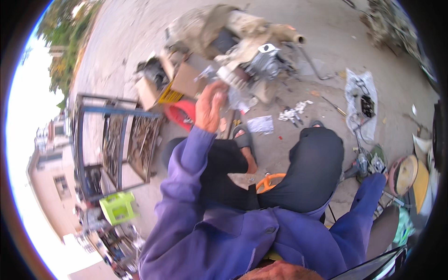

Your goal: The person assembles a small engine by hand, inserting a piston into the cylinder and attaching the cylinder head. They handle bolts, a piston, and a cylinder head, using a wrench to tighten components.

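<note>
My left hand point(211, 106) is raised in front of me with its fingers stretched out, and nothing shows in it. Just beyond it stands a dirty engine point(268, 65) with a pale finned part and a pipe, partly draped with a brown cloth point(198, 28). My right arm point(357, 212) reaches out to the right side. Its hand is almost wholly hidden at the sleeve's end, close to a grey-blue power tool point(359, 165) on the ground. Small metal parts point(295, 112) and a printed plastic packet point(260, 124) lie between the engine and my feet.
A clear plastic sheet point(361, 105) with a dark part lies at the right, beside a screwdriver point(334, 106). Left are cardboard boxes point(186, 79), a red ring point(179, 112), a metal rack point(116, 112) and a green stool point(117, 207). Something orange point(270, 182) shows beneath me.
</note>
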The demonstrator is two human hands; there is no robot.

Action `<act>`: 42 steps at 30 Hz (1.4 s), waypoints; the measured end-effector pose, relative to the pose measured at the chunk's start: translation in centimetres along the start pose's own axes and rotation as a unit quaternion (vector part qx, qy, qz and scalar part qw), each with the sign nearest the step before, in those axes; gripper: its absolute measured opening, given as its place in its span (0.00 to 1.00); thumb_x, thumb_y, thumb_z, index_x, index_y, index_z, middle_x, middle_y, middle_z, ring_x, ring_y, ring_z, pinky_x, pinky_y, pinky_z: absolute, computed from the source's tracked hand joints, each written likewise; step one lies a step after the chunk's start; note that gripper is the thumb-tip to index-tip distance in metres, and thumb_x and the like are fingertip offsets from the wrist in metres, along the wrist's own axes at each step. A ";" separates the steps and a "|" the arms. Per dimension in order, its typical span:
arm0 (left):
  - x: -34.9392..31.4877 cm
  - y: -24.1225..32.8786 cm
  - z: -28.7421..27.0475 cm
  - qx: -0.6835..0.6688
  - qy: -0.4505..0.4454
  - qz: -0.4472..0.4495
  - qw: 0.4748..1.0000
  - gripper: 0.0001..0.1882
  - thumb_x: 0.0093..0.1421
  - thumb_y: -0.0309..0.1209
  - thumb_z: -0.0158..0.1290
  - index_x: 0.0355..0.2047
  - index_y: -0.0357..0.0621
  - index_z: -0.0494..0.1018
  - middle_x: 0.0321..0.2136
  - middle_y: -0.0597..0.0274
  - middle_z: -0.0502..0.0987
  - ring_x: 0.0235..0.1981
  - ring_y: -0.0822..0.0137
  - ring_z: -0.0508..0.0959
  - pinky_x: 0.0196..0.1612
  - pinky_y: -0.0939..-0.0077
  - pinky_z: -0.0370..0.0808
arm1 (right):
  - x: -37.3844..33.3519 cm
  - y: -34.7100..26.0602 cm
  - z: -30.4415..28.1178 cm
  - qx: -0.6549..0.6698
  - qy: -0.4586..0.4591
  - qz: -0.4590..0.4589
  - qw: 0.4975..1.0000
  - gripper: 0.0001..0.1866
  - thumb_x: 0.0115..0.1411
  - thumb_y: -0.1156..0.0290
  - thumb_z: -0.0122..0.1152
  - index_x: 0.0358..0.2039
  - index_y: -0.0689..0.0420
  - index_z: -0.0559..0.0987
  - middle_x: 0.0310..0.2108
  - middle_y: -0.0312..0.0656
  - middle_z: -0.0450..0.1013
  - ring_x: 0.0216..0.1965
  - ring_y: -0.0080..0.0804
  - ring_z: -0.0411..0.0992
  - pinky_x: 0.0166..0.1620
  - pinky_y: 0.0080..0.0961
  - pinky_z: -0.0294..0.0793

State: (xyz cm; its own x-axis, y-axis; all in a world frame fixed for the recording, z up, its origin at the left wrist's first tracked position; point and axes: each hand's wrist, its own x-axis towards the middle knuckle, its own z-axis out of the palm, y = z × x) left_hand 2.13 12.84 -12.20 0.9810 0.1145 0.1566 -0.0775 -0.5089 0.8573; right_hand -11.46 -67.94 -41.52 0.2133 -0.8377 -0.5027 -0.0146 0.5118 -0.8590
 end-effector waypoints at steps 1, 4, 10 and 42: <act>0.3 -0.8 -1.1 0.036 0.019 0.028 0.999 0.16 0.73 0.33 0.45 0.56 0.38 0.70 0.47 0.60 0.78 0.42 0.71 0.77 0.48 0.75 0.74 | -0.6 -0.2 1.0 -0.019 -0.002 -0.026 0.999 0.36 0.64 0.38 0.46 0.61 0.53 0.69 0.61 0.49 0.68 0.61 0.52 0.66 0.53 0.57 0.72; 0.4 -1.6 -3.4 -0.072 0.150 -0.002 0.986 0.15 0.70 0.28 0.49 0.54 0.34 0.70 0.44 0.60 0.78 0.39 0.72 0.78 0.44 0.78 0.75 | -2.7 -2.2 4.5 -0.068 -0.010 -0.122 0.990 0.36 0.65 0.39 0.46 0.61 0.54 0.69 0.61 0.50 0.68 0.62 0.52 0.66 0.54 0.57 0.72; 1.5 -6.9 -9.5 -0.080 0.281 -0.087 0.953 0.14 0.66 0.23 0.52 0.52 0.35 0.73 0.37 0.63 0.79 0.31 0.76 0.77 0.31 0.82 0.74 | -13.3 -7.4 14.0 -0.098 -0.051 -0.314 0.943 0.36 0.66 0.41 0.46 0.62 0.57 0.67 0.62 0.52 0.66 0.64 0.51 0.64 0.56 0.56 0.71; 4.3 -32.5 -3.2 0.397 0.043 -0.250 0.882 0.11 0.60 0.35 0.56 0.40 0.52 0.84 0.38 0.51 0.84 0.45 0.49 0.82 0.50 0.54 0.76 | -52.0 -6.0 32.5 -0.056 -0.510 -0.425 0.745 0.24 0.62 0.80 0.61 0.60 0.63 0.71 0.46 0.43 0.74 0.48 0.30 0.74 0.56 0.27 0.71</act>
State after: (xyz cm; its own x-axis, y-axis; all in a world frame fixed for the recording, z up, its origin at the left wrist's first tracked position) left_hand 8.27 32.58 -37.84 0.8372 0.5414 -0.0778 0.5440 -0.8096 0.2204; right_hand 9.23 -21.22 -7.07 0.8233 -0.2396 0.5146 0.4803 -0.1893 -0.8564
